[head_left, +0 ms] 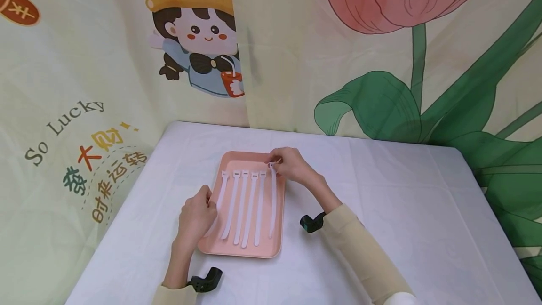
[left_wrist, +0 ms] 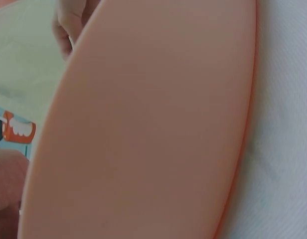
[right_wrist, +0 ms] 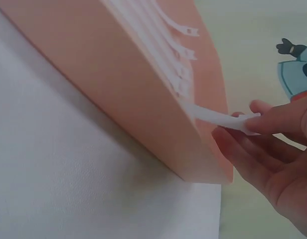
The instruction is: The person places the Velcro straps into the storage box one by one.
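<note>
In the head view, several white strap-like cable ties point(head_left: 239, 211) with slotted heads lie lengthwise, side by side, in a pink tray point(head_left: 250, 251). My right hand point(head_left: 290, 165) pinches the head of the rightmost cable tie point(right_wrist: 221, 118) between thumb and fingers. That head is raised near the tray's far right corner, its tail hanging down into the tray. At the left rim, my left hand point(head_left: 196, 214) has curled fingers at the leftmost cable tie point(head_left: 222, 192) and seems to pinch it; the contact is mostly hidden. The tray's outer wall point(left_wrist: 153, 119) blocks most of the left wrist view.
The tray stands on a table with a white cloth point(head_left: 389, 211). A printed curtain point(head_left: 279, 74) hangs behind the table's far edge. Each wrist wears a black camera mount, one at the right wrist point(head_left: 312, 223) and one at the left wrist point(head_left: 206, 280).
</note>
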The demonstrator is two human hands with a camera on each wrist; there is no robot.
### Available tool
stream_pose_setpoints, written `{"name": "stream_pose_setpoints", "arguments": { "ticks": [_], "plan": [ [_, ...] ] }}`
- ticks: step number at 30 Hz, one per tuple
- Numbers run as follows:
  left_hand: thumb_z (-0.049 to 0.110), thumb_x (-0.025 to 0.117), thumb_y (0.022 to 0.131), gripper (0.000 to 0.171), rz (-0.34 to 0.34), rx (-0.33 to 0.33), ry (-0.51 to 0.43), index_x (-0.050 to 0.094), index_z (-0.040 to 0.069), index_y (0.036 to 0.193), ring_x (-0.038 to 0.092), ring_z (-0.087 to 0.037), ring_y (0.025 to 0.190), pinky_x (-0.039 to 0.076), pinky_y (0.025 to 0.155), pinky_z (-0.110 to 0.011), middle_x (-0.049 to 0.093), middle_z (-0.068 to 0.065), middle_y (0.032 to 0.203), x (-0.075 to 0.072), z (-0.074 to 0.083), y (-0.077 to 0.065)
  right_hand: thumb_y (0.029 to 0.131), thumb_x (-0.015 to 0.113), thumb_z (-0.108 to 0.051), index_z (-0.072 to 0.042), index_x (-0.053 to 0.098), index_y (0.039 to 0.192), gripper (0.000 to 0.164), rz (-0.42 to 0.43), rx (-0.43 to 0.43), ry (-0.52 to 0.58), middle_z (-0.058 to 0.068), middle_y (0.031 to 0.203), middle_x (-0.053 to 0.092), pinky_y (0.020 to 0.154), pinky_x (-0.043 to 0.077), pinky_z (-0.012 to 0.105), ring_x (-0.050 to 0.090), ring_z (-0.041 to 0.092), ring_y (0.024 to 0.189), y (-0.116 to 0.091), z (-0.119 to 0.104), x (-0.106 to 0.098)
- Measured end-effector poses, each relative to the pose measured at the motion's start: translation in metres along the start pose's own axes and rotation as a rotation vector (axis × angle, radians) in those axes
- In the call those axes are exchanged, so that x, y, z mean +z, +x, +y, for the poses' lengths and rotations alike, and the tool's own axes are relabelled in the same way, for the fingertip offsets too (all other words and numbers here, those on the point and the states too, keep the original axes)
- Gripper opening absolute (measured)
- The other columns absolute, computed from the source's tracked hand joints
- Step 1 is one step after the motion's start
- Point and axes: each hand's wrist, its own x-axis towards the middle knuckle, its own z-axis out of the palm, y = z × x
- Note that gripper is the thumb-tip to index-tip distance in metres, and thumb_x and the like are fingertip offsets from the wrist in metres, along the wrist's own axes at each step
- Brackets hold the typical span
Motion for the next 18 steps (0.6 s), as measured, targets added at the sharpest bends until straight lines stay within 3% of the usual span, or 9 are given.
{"name": "stream_pose_setpoints", "arguments": {
  "ticks": [5, 13, 18],
  "plan": [
    [0.002, 0.049, 0.094, 0.004, -0.006, -0.001, 0.0, 0.049, 0.005, 0.091, 0.047, -0.022, 0.06, 0.033, 0.051, -0.033, 0.047, -0.007, 0.068, -0.001, -0.001, 0.0, 0.094, 0.057, 0.006, -0.002, 0.074, 0.109, 0.024, -0.046, -0.054, -0.129, 0.01, 0.108, 0.073, 0.083, 0.055, 0.031, 0.063, 0.023, 0.098, 0.006, 0.002, 0.004],
    [0.002, 0.048, 0.093, 0.007, -0.003, 0.015, -0.002, 0.047, 0.006, 0.089, 0.045, -0.021, 0.058, 0.032, 0.05, -0.033, 0.044, -0.005, 0.066, 0.001, -0.003, -0.001, 0.096, 0.056, 0.006, 0.0, 0.075, 0.107, 0.023, -0.109, -0.083, -0.261, 0.012, 0.104, 0.074, 0.08, 0.048, 0.029, 0.06, 0.022, 0.093, 0.011, 0.001, 0.011],
    [0.001, 0.048, 0.094, 0.007, 0.003, 0.019, 0.002, 0.047, 0.006, 0.088, 0.045, -0.021, 0.058, 0.032, 0.05, -0.032, 0.043, -0.006, 0.066, -0.001, -0.001, -0.001, 0.097, 0.056, 0.006, 0.001, 0.074, 0.11, 0.023, -0.121, -0.132, -0.378, 0.013, 0.109, 0.074, 0.084, 0.051, 0.03, 0.06, 0.02, 0.093, 0.013, -0.003, 0.014]
  ]
}}
